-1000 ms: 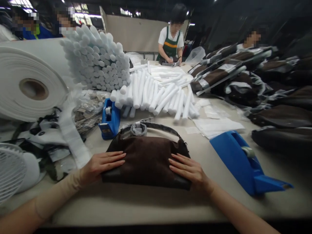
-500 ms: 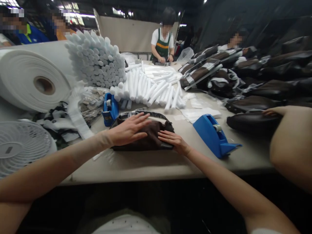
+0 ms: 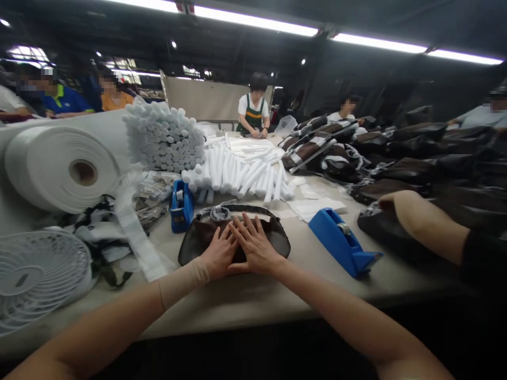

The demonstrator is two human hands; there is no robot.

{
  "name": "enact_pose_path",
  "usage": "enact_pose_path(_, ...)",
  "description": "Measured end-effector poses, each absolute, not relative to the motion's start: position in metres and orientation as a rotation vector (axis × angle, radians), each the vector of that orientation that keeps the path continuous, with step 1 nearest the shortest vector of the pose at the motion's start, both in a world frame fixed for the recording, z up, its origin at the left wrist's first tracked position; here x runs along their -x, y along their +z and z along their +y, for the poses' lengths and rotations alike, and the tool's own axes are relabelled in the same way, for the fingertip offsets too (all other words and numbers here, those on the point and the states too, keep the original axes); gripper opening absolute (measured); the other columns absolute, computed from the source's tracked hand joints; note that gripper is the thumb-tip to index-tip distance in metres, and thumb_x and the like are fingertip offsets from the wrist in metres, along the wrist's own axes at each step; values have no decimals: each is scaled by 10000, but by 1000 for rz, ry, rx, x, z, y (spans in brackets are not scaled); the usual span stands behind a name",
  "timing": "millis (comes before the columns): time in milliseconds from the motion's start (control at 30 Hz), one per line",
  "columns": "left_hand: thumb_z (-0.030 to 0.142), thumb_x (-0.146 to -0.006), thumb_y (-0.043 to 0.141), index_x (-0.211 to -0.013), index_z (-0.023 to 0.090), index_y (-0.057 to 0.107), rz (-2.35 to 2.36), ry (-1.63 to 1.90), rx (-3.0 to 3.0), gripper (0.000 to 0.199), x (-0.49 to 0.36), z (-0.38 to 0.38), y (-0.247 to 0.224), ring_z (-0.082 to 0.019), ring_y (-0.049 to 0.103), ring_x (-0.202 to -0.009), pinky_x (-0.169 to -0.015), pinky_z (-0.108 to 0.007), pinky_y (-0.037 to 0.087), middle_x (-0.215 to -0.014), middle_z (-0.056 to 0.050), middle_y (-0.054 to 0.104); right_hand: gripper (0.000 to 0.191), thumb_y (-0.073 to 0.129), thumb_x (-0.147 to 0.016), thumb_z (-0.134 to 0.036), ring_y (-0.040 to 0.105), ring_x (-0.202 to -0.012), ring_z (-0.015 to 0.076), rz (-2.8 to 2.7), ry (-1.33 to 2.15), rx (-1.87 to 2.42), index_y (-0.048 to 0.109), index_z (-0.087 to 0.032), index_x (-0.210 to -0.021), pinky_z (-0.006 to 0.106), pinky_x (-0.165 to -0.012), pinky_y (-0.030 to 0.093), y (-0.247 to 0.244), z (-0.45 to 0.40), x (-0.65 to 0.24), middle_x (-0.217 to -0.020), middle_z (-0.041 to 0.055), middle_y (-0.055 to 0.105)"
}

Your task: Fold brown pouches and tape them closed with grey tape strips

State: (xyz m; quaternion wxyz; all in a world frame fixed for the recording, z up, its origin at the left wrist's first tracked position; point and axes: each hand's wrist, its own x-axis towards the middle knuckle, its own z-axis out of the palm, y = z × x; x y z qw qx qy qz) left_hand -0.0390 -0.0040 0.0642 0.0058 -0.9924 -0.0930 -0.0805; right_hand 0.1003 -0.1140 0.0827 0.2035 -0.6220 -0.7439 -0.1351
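Observation:
A dark brown leather-like handbag (image 3: 198, 237) lies on the table in front of me, its handle curving along the far side. My left hand (image 3: 219, 250) rests flat on the bag's middle with fingers stretched out. Beside it, my right hand (image 3: 255, 245) presses on the same bag, fingers spread, and the two hands touch or overlap at the fingertips. A clear or greyish wrapped coil (image 3: 219, 212) sits at the bag's far edge. The part of the bag beneath my palms is hidden.
Blue tape dispensers stand left (image 3: 181, 207) and right (image 3: 336, 240) of the bag. White foam rods (image 3: 237, 169) lie behind it. A white roll (image 3: 35, 169) and a fan (image 3: 39, 274) are at left. Another person's arm (image 3: 428, 221) reaches over dark bags (image 3: 420, 174) at right.
My left hand has moved down to the bag's middle, and my right hand has moved left to meet it. The view has tilted upward. The neighbour's hand at right shifted left over a bag.

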Motion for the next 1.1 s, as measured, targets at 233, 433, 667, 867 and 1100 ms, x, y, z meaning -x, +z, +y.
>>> enact_pose_path(233,881,-532,602,-1530,171,220,-541,-399,3125,1283,66,37,58,-442,133,-1454,-1148,-619,120,-1574,-256,181,1214,634,-605,-823,160,-1439,456,-2012,-356,1878,201,-187,-1544,684,-1125,156,45,-94,-161,-1575,193,223)
enact_pose_path(433,880,-513,618,-1540,233,177,-626,-391,3137,1291,83,50,56,-446,131,-1452,-1150,-621,89,-1587,-226,161,1210,674,-649,-747,200,-1451,392,-2098,-291,1830,108,-185,-1559,581,-1165,236,41,-106,-181,-1586,156,212)
enact_pose_path(667,900,-540,568,-1541,202,177,-611,-405,3201,1282,81,48,54,-452,90,-1458,-1145,-637,47,-1588,-256,104,1146,698,-709,-633,316,-1410,380,-2066,-374,1768,70,-192,-1560,564,-1119,350,23,-103,-192,-1557,167,283)
enact_pose_path(867,829,-710,494,-1424,116,424,-282,-552,3162,1011,35,20,118,-400,170,-1456,-1158,-596,107,-1560,-228,255,1073,689,-732,-589,376,-1372,395,-2104,-416,1714,143,-151,-1546,554,-1080,401,14,-102,-196,-1512,197,354)
enact_pose_path(1100,528,-918,440,-1465,84,351,287,-466,3120,711,-30,9,87,-305,343,-1404,-1156,-469,213,-1504,-147,408,642,712,-636,-586,637,-1073,388,-1885,-27,1916,694,-165,-1121,468,-871,559,19,-125,-196,-1136,160,685)
